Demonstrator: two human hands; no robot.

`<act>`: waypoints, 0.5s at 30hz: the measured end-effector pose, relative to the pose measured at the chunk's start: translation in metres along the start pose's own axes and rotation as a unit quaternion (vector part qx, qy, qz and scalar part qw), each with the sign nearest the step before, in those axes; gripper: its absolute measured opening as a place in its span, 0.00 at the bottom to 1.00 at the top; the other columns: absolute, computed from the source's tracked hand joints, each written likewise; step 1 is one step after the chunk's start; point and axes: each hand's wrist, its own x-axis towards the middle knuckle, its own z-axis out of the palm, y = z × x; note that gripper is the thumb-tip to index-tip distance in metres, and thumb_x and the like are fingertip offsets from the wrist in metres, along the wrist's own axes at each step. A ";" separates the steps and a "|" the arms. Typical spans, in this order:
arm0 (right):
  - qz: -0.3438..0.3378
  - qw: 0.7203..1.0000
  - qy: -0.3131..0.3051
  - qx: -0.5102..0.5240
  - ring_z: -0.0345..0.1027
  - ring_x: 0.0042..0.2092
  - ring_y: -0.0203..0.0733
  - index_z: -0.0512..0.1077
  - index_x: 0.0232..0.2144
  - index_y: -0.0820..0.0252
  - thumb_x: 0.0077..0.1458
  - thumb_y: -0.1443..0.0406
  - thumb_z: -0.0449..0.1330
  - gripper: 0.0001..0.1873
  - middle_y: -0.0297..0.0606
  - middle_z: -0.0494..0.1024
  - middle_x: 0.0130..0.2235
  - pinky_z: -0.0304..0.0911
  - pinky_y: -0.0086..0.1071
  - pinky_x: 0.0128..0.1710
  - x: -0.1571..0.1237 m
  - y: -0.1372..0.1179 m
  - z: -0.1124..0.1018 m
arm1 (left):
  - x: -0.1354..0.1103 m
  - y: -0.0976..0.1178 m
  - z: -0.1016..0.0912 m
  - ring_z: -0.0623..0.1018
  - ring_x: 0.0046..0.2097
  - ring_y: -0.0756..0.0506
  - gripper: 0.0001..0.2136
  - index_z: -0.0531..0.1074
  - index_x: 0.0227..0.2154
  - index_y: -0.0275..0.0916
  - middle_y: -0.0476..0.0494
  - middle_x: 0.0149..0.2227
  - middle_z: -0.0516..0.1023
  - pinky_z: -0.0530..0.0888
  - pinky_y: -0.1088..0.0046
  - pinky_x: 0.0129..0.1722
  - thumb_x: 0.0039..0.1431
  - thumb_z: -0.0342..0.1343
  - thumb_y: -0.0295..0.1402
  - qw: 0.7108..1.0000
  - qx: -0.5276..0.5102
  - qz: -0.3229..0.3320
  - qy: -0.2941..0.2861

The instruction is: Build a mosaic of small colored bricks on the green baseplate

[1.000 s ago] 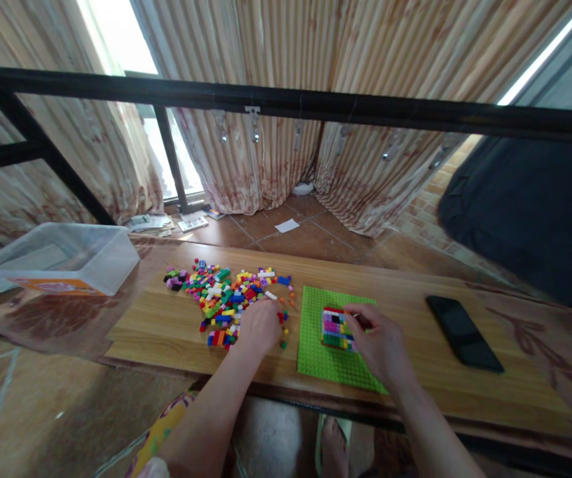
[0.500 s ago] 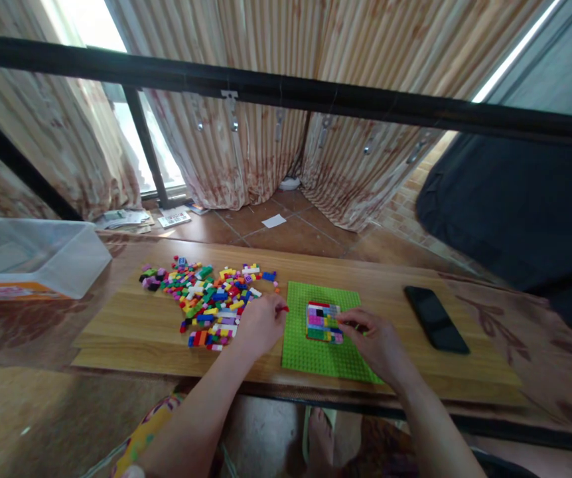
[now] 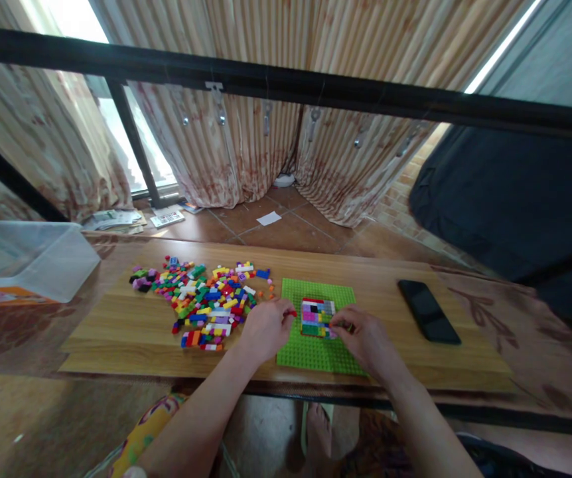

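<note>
My left hand (image 3: 267, 330) is closed in a pinch on a small red toy brick (image 3: 293, 313), just over the left part of the green baseplate (image 3: 290, 358). On that plate sits a low block of many-coloured bricks (image 3: 314, 317), with rows of red, white, pink, blue and green. At its right edge my right hand (image 3: 363, 335) has thumb and forefinger pressed together, touching or nearly touching the bricks. Whatever those fingers hold is too small and covered to name. Left of the plate, loose toy bricks (image 3: 211, 299) lie in a wide pile.
A black phone (image 3: 429, 311) lies on the wooden board (image 3: 131, 355) to the right. At the far left stands a clear plastic box (image 3: 67, 265) with an orange label. A dark metal rail (image 3: 266, 78) crosses in front of striped curtains (image 3: 256, 40).
My left hand has carried the red brick rightward, from the baseplate's left edge to close beside the brick block. The right hand has shifted slightly down along the block's right edge.
</note>
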 end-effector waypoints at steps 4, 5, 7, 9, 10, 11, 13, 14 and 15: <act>0.013 1.000 0.011 0.014 0.67 0.30 0.37 0.75 0.27 0.57 0.49 0.65 0.60 0.04 0.35 0.75 0.31 0.61 0.32 0.32 -0.001 0.000 -0.002 | 0.000 0.001 -0.001 0.77 0.34 0.47 0.10 0.75 0.34 0.41 0.46 0.33 0.79 0.68 0.74 0.34 0.59 0.48 0.29 1.000 -0.001 -0.002 0.002; 0.017 0.999 0.019 0.023 0.67 0.29 0.37 0.76 0.28 0.57 0.50 0.64 0.60 0.05 0.35 0.75 0.31 0.61 0.31 0.31 -0.002 0.000 -0.003 | 0.000 0.001 -0.002 0.77 0.34 0.47 0.10 0.75 0.33 0.41 0.46 0.33 0.79 0.69 0.74 0.35 0.58 0.48 0.28 1.000 -0.002 -0.002 0.002; 0.033 0.998 0.042 0.043 0.67 0.28 0.37 0.76 0.28 0.58 0.51 0.61 0.59 0.08 0.37 0.76 0.30 0.61 0.31 0.29 -0.001 -0.001 -0.005 | 0.000 0.001 -0.002 0.77 0.34 0.47 0.10 0.75 0.33 0.41 0.46 0.33 0.79 0.69 0.74 0.35 0.58 0.48 0.28 1.000 -0.004 -0.004 0.001; 0.062 0.994 0.069 0.053 0.68 0.29 0.39 0.76 0.29 0.59 0.52 0.58 0.57 0.12 0.38 0.77 0.30 0.62 0.32 0.29 0.000 0.000 -0.007 | 0.000 0.002 -0.002 0.76 0.34 0.47 0.10 0.75 0.33 0.41 0.46 0.33 0.80 0.69 0.74 0.35 0.58 0.48 0.28 1.000 -0.007 -0.006 0.002; 0.081 0.992 0.080 0.052 0.69 0.29 0.40 0.76 0.29 0.59 0.53 0.57 0.56 0.14 0.38 0.78 0.30 0.62 0.33 0.31 0.000 0.001 -0.008 | 0.000 0.002 -0.002 0.76 0.34 0.47 0.10 0.75 0.33 0.41 0.46 0.33 0.80 0.69 0.74 0.35 0.58 0.48 0.28 1.000 -0.008 -0.007 0.004; 0.100 0.990 0.087 0.049 0.70 0.30 0.41 0.76 0.30 0.59 0.54 0.56 0.55 0.15 0.39 0.79 0.30 0.63 0.33 0.32 0.001 0.002 -0.008 | 0.000 0.002 -0.003 0.76 0.34 0.48 0.10 0.75 0.33 0.41 0.46 0.34 0.79 0.69 0.74 0.35 0.58 0.48 0.28 1.000 -0.009 -0.007 0.006; 0.133 0.987 0.084 0.038 0.72 0.31 0.43 0.76 0.30 0.60 0.55 0.53 0.54 0.18 0.41 0.80 0.31 0.63 0.34 0.33 0.003 0.004 -0.007 | 0.000 0.002 -0.003 0.76 0.33 0.47 0.10 0.75 0.33 0.40 0.46 0.33 0.79 0.69 0.74 0.35 0.58 0.48 0.28 1.000 -0.011 -0.008 0.009; 0.146 0.986 0.077 0.031 0.72 0.31 0.43 0.76 0.30 0.61 0.54 0.52 0.54 0.19 0.41 0.80 0.30 0.63 0.34 0.32 0.003 0.006 -0.005 | 0.000 0.002 -0.003 0.76 0.33 0.47 0.10 0.75 0.33 0.40 0.46 0.33 0.79 0.69 0.74 0.35 0.58 0.48 0.28 1.000 -0.012 -0.007 0.010; 0.157 0.985 0.067 0.024 0.73 0.31 0.44 0.76 0.30 0.61 0.54 0.51 0.55 0.20 0.42 0.80 0.30 0.62 0.34 0.32 0.003 0.007 -0.003 | 0.000 0.002 -0.003 0.76 0.33 0.47 0.10 0.75 0.33 0.40 0.46 0.33 0.79 0.69 0.74 0.34 0.58 0.48 0.28 1.000 -0.014 -0.007 0.011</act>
